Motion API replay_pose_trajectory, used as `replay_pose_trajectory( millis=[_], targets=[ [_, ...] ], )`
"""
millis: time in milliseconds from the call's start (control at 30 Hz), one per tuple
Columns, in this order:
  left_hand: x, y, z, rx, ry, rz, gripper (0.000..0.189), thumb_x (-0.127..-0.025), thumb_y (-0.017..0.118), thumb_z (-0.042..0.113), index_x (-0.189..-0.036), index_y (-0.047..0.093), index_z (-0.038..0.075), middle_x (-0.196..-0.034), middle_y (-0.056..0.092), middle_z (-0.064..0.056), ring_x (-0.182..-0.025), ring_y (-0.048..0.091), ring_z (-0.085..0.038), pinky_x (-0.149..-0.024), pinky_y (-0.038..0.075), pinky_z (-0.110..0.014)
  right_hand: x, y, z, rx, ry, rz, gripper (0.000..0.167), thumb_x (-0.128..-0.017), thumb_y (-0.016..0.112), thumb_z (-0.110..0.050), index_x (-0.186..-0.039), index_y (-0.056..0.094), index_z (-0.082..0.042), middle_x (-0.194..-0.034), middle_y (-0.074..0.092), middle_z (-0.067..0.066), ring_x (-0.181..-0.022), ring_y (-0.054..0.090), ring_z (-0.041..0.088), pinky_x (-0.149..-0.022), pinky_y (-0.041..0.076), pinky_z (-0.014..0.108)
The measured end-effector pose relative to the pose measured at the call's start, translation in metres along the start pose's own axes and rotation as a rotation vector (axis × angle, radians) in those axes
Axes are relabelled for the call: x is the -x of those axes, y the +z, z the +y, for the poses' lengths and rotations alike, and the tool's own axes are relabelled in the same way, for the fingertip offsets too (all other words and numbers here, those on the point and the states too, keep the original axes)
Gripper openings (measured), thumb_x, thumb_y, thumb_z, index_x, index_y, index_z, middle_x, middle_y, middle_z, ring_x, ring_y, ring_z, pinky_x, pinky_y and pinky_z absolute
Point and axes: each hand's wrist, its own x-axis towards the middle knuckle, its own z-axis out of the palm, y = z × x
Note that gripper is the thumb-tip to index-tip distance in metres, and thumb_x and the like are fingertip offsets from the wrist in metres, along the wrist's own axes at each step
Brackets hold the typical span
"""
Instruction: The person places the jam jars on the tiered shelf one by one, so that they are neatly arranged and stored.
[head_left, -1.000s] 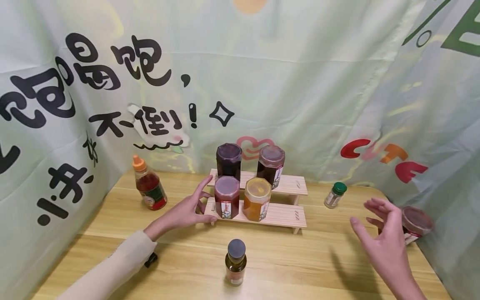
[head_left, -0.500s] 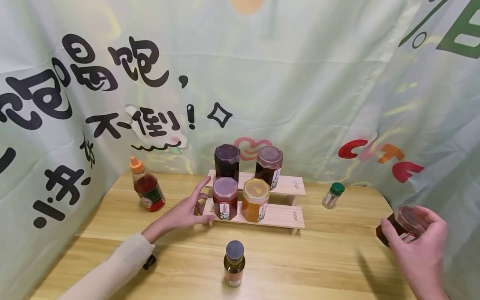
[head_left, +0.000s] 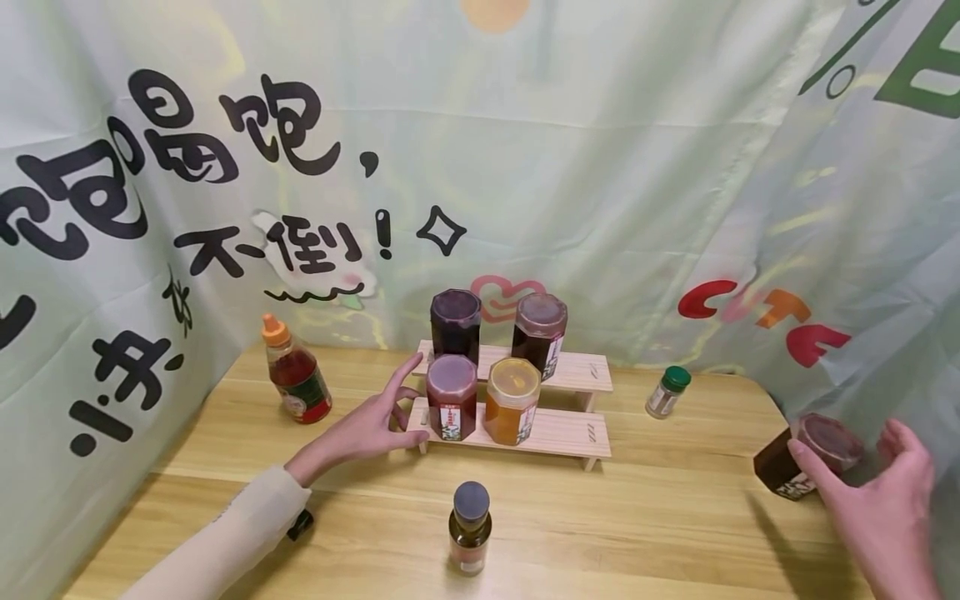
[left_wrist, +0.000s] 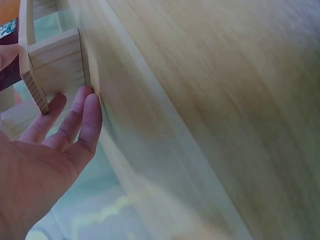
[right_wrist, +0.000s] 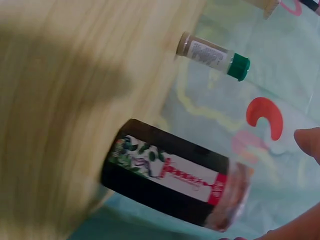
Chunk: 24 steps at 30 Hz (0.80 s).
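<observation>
My left hand rests with spread fingers against the left end of a two-step wooden rack. In the left wrist view, its fingertips are by the lower step's leg. Four-sided views show a purple-red jam jar and an amber jar on the lower step. A dark jar and another dark jar stand on the upper step. At the table's right edge, my right hand is spread around a dark labelled jam jar; the right wrist view shows a gap between its fingers and the jar.
A sauce bottle with an orange cap stands at the back left. A small green-capped shaker is right of the rack. A dark-capped bottle stands in front. Printed cloth hangs behind the table.
My right hand has moved right and down to the jar at the table's right edge, its fingers now farther out to the right. The left hand stays at the rack.
</observation>
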Motion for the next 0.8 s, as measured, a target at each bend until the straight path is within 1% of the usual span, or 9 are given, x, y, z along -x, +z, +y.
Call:
replay_pose_trajectory(
  millis=[67,133,233,333,400,467,600,667,800],
  targets=[
    [-0.001,0.0,0.0,0.004,0.004,-0.002,0.117,-0.096,0.086,0.037,-0.177,0.001,0.035,-0.143,0.066,-0.018,-0.08,0.068,-0.018,-0.075,0.055,-0.04,-0.005,0.0,0.004,0.006,0.034,-0.029,0.111,-0.096,0.08,-0.033,-0.174,0.004,-0.007,-0.175,0.013,0.027,-0.162,0.017,0.042,-0.13,0.014,0.047],
    [-0.001,0.0,0.0,0.003,0.006,-0.003,0.118,-0.096,0.087,0.036,-0.177,0.001,0.034,-0.142,0.066,-0.019,-0.08,0.068,-0.018,-0.075,0.055,-0.04,-0.009,0.0,0.009,-0.003,0.067,-0.063,0.113,-0.097,0.081,-0.033,-0.174,0.001,-0.009,-0.174,0.014,0.029,-0.159,0.026,0.04,-0.125,0.025,0.031],
    [-0.001,0.0,0.0,-0.001,0.007,-0.004,0.118,-0.095,0.087,0.036,-0.177,0.001,0.032,-0.141,0.067,-0.018,-0.082,0.068,-0.017,-0.077,0.055,-0.04,-0.018,0.001,0.017,-0.025,0.083,-0.125,0.114,-0.099,0.081,-0.032,-0.172,-0.004,-0.008,-0.163,0.028,0.036,-0.121,0.06,0.013,-0.093,0.045,0.011],
    [0.0,0.0,0.0,0.003,0.003,-0.006,0.118,-0.095,0.087,0.036,-0.177,0.001,0.032,-0.141,0.067,-0.018,-0.084,0.068,-0.018,-0.077,0.055,-0.04,-0.027,0.001,0.027,0.006,0.04,-0.177,0.109,-0.1,0.082,-0.033,-0.168,0.005,0.004,-0.143,0.043,0.039,-0.081,0.045,-0.011,-0.06,0.043,0.01],
    [0.001,0.0,0.0,0.009,0.001,-0.008,0.118,-0.095,0.087,0.036,-0.177,0.001,0.033,-0.141,0.067,-0.018,-0.084,0.068,-0.018,-0.077,0.055,-0.04,-0.03,0.002,0.033,0.018,0.01,-0.194,0.105,-0.099,0.083,-0.033,-0.164,0.012,0.011,-0.134,0.048,0.037,-0.075,0.041,-0.015,-0.058,0.044,0.012],
    [0.001,0.0,-0.001,0.015,0.0,-0.01,0.118,-0.096,0.087,0.036,-0.177,0.001,0.033,-0.141,0.067,-0.018,-0.084,0.068,-0.019,-0.076,0.054,-0.04,-0.034,0.004,0.039,0.002,-0.038,-0.201,0.087,-0.097,0.086,-0.029,-0.154,0.034,0.01,-0.121,0.062,0.018,-0.077,0.046,-0.015,-0.06,0.046,0.013],
    [0.002,0.0,-0.001,0.015,-0.008,-0.009,0.119,-0.095,0.087,0.037,-0.176,0.0,0.037,-0.141,0.067,-0.015,-0.083,0.068,-0.018,-0.076,0.055,-0.04,-0.035,0.009,0.047,-0.177,-0.108,-0.237,0.044,-0.094,0.087,-0.01,-0.129,0.062,-0.016,-0.097,0.066,-0.018,-0.076,0.056,-0.009,-0.063,0.048,0.013],
    [0.001,0.0,0.0,0.009,-0.009,-0.009,0.119,-0.095,0.087,0.037,-0.176,-0.001,0.039,-0.141,0.068,-0.013,-0.083,0.069,-0.017,-0.077,0.056,-0.04,-0.034,0.011,0.049,-0.241,-0.13,-0.242,0.046,-0.093,0.086,-0.002,-0.12,0.063,-0.03,-0.094,0.063,-0.027,-0.08,0.059,-0.007,-0.065,0.048,0.012],
    [0.0,-0.001,0.0,-0.006,-0.008,-0.01,0.12,-0.095,0.087,0.037,-0.176,-0.002,0.038,-0.139,0.068,-0.011,-0.083,0.069,-0.016,-0.078,0.056,-0.039,-0.032,0.013,0.049,-0.29,-0.131,-0.229,0.052,-0.092,0.084,0.003,-0.118,0.062,-0.036,-0.095,0.064,-0.027,-0.08,0.06,-0.007,-0.066,0.048,0.01]
  ],
)
